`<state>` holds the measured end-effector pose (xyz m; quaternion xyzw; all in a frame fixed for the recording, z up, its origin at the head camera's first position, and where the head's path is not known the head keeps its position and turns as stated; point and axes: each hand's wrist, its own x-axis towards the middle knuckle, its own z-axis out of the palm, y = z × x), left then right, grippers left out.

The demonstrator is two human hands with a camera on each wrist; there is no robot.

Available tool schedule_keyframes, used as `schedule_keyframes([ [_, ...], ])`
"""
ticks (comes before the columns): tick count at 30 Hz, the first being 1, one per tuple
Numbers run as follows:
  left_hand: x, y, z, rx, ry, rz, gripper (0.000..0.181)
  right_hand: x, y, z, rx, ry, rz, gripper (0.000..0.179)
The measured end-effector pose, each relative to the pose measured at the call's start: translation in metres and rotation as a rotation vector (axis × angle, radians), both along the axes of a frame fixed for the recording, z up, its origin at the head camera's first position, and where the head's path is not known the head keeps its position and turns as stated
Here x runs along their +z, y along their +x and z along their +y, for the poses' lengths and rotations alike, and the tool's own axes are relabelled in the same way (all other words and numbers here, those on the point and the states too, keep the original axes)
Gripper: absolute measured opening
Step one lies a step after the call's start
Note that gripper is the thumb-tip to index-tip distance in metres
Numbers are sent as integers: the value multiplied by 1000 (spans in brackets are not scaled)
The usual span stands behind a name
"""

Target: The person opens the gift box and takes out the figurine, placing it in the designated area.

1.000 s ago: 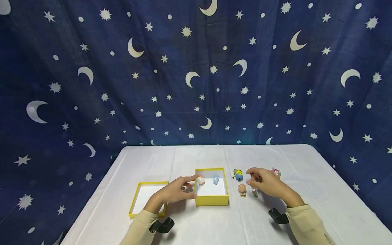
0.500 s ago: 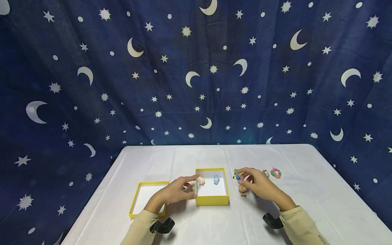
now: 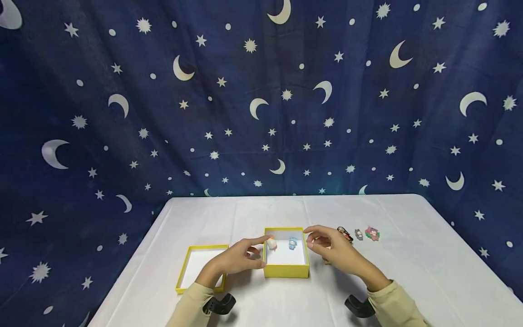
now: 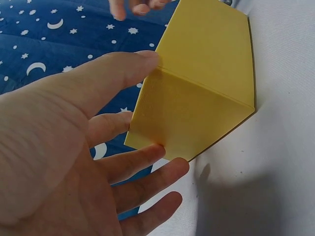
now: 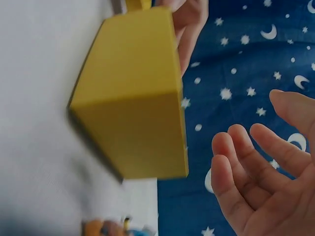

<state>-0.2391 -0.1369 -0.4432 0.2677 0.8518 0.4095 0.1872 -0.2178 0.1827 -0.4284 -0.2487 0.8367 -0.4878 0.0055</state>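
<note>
A yellow box (image 3: pixel 286 271), white inside, stands in mid-table. Inside it are a small white-and-orange figure (image 3: pixel 272 244) and a blue figurine (image 3: pixel 292 243). My left hand (image 3: pixel 239 259) holds the box at its left side; in the left wrist view the thumb is on the top corner and a fingertip reaches over the rim. At the box's right rim is my right hand (image 3: pixel 333 250), its palm bare in the right wrist view and its fingers loosely bent. It mostly hides some toys, of which an orange-brown one (image 5: pixel 96 228) and a blue bit (image 5: pixel 142 231) show in the right wrist view.
The yellow-rimmed lid (image 3: pixel 203 247) lies left of the box, partly under my left wrist. Right of my right hand lie a dark red-and-black figure (image 3: pixel 345 234), a small grey-brown figure (image 3: pixel 358 234) and a pink-and-green one (image 3: pixel 372 233). A star-patterned curtain (image 3: pixel 229 109) hangs behind the table.
My right hand has moved left, from over the loose toys to the box's right rim, uncovering the figures farther right. My left hand stays on the box. The view has shifted slightly.
</note>
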Motion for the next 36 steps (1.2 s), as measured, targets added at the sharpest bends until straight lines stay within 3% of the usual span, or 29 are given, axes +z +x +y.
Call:
schedule_keyframes([
  [4,1,1,1,3,3,3,74,6,0,-8,130,-89,-94,37],
  [8,1,1,1,-10,1,16,74,8,-4,-20,241,-110,-175,40],
  [11,1,0,1,-16,-2,25,73,9,-11,-32,287,-151,-273,45],
  [15,1,0,1,-18,-5,32,71,7,-23,-45,304,-258,-468,52],
  [20,2,-1,1,-28,-6,20,71,-1,-33,-55,274,-358,-674,53],
  [24,3,0,2,-39,-14,12,71,-7,-35,-61,216,-402,-781,53],
  [36,1,-1,0,-44,1,22,72,-15,-38,-80,84,-345,-821,52],
])
